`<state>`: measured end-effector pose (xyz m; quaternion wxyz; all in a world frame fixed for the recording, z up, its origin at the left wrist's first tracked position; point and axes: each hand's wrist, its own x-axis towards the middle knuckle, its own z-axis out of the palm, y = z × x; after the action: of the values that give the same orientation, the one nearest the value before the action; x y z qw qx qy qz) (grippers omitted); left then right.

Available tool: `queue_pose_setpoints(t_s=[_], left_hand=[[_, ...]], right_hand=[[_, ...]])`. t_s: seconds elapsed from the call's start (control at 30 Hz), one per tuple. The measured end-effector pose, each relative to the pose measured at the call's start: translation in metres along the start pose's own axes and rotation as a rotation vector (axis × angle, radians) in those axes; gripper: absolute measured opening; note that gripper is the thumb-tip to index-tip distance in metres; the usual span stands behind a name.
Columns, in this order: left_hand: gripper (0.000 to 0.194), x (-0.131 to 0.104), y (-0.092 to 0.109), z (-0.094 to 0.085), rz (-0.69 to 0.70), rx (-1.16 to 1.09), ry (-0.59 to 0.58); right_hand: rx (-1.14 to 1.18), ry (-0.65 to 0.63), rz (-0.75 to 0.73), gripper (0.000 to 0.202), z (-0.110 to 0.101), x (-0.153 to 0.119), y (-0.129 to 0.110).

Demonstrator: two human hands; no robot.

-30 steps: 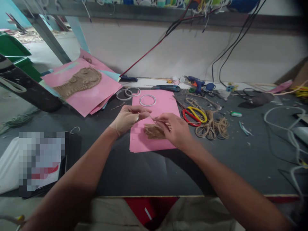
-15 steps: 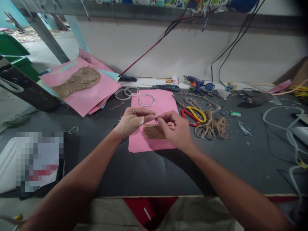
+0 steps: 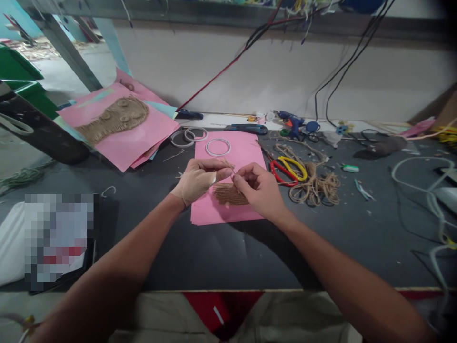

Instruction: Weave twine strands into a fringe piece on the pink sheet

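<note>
My left hand (image 3: 200,181), with a pale covering over the back of it, pinches the end of a thin piece of twine (image 3: 233,172). The fingertips of my right hand (image 3: 260,190) are closed on the same twine, just beside the left ones. Below them a flat brown piece of laid twine (image 3: 230,195) lies on a pink paper stack (image 3: 203,215), its right end hidden by my right hand. To the right are scissors with a red and a yellow handle (image 3: 293,167) and a loose heap of twine (image 3: 317,186).
Light-coloured rings (image 3: 218,147) lie behind my hands. A utility knife (image 3: 248,128) and a blue glue gun (image 3: 293,123) sit along the back. At left, pink sheets (image 3: 121,155) carry a larger twine piece (image 3: 117,114), near a dark cylinder (image 3: 46,128). Cables hang at right.
My fingertips have shifted slightly along the twine, and loose strand ends now show above my left fingers. The view has tilted a little; the things on the table lie as before.
</note>
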<state>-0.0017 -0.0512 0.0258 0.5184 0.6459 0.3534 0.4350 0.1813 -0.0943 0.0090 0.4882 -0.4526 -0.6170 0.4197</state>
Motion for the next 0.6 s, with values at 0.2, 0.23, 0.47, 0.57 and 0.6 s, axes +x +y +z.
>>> queue_pose_setpoints(t_s=[0.2,0.23,0.47,0.57,0.6], left_hand=[[0.022,0.0003,-0.0017,0.0013,0.007,-0.016,0.003],[0.023,0.0001,-0.0014,0.0012,0.002,-0.009,0.006],[0.031,0.0003,-0.0002,0.0018,-0.044,-0.015,0.073],[0.032,0.0006,-0.0006,0.0022,-0.052,-0.036,0.100],[0.032,0.0007,-0.0010,0.0021,-0.053,-0.035,0.108]], right_hand=[[-0.005,0.005,0.029,0.024,-0.0003,-0.0004,0.0004],[-0.030,0.016,0.013,0.023,-0.0004,-0.0005,0.0004],[-0.077,0.021,-0.017,0.021,-0.0001,-0.0007,0.0011],[-0.081,0.016,-0.019,0.020,0.0003,-0.0008,0.0019],[-0.074,0.015,-0.015,0.019,0.0004,-0.0008,0.0019]])
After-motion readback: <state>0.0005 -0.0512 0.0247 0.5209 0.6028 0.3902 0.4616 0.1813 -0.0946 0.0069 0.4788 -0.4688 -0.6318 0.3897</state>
